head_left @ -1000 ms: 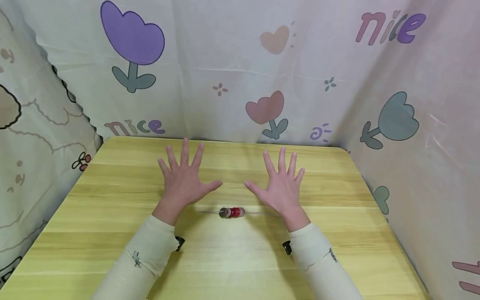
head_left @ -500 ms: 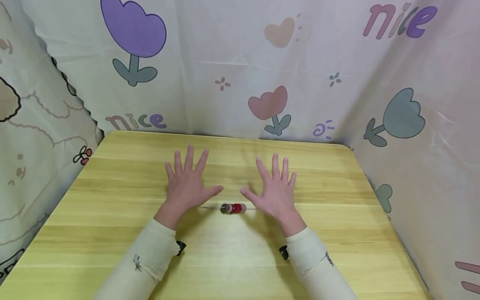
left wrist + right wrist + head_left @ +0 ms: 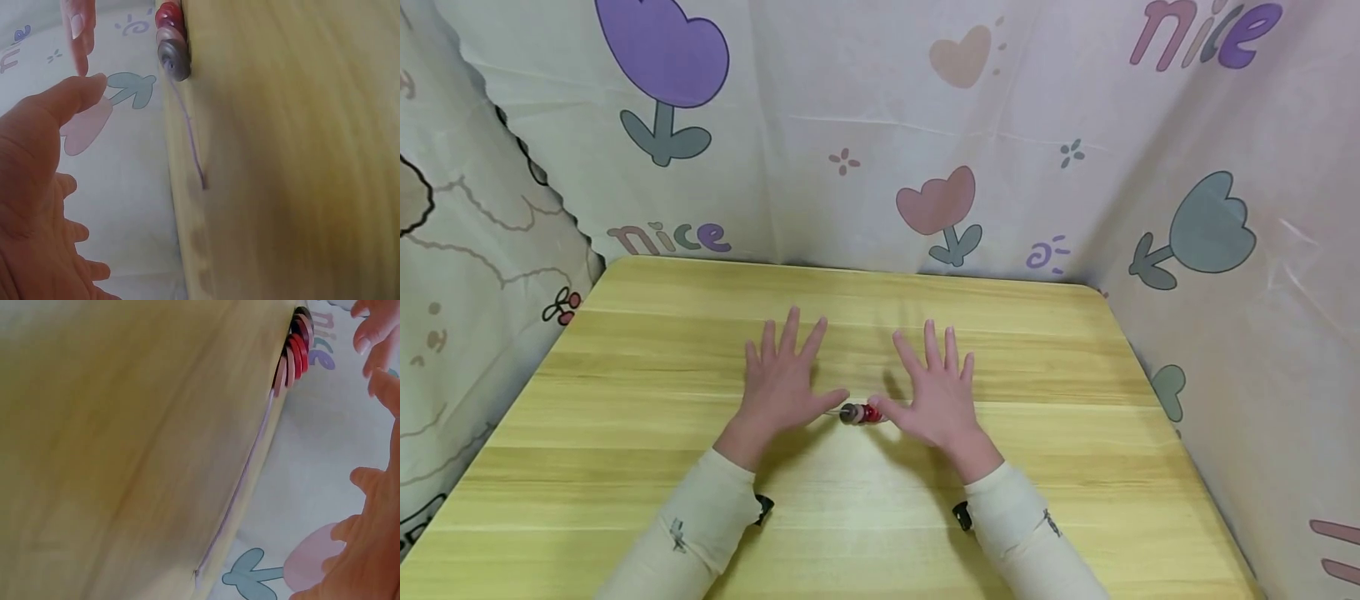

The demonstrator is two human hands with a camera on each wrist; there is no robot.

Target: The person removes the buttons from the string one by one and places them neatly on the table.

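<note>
A row of round, button-like discs point(image 3: 852, 414), grey, pink and red, lies on the wooden table, threaded on a thin cord. From the grey disc in the left wrist view, a pale purple cord point(image 3: 189, 125) runs to a small knotted end. More cord point(image 3: 240, 475) trails from the pink end in the right wrist view. My left hand point(image 3: 778, 392) hovers left of the row, fingers spread. To its right, my right hand point(image 3: 942, 406) also has spread fingers, its thumb overlapping the row's right end in the head view. Both hands hold nothing and appear above the tabletop.
The wooden table point(image 3: 865, 533) ends at a back edge against a printed cloth point(image 3: 820, 100). More of that cloth hangs on the left and right sides. Each pale sleeve point(image 3: 696, 521) has a small black piece point(image 3: 763, 510) at the wrist.
Both hands have moved inward and nearer to the row of discs, fingers staying spread. The right thumb now covers part of it. The head view has shifted slightly.
</note>
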